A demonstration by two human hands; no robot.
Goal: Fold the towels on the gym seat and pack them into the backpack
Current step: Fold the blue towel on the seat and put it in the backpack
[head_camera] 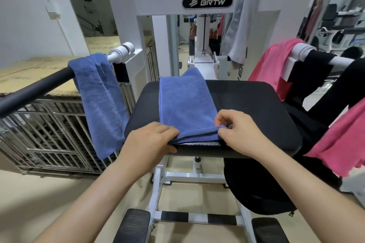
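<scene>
Both hands meet at the near edge of the black padded gym seat (256,108). The left hand (152,140) grips the near left corner of a folded blue microfibre towel (183,104), fingers curled over the top layer and thumb tucked under the edge. The right hand (239,134) pinches the near right corner of the same towel between thumb and forefinger, its other fingers loosely bent above the cloth. This towel lies as a long strip on the left half of the seat, running from the near edge to the far edge, where one corner stands up.

Left of the seat, a second blue towel (98,100) hangs over a black-and-white handle bar (35,89). Right of the seat, two pink towels (276,65) (339,144) hang among black fabric. Below the seat's right side sits a black fabric backpack (260,189). Beyond the seat, a grey towel (241,21) drapes over the white machine frame (158,2). Farther left of the seat stands a metal wire cage (49,134).
</scene>
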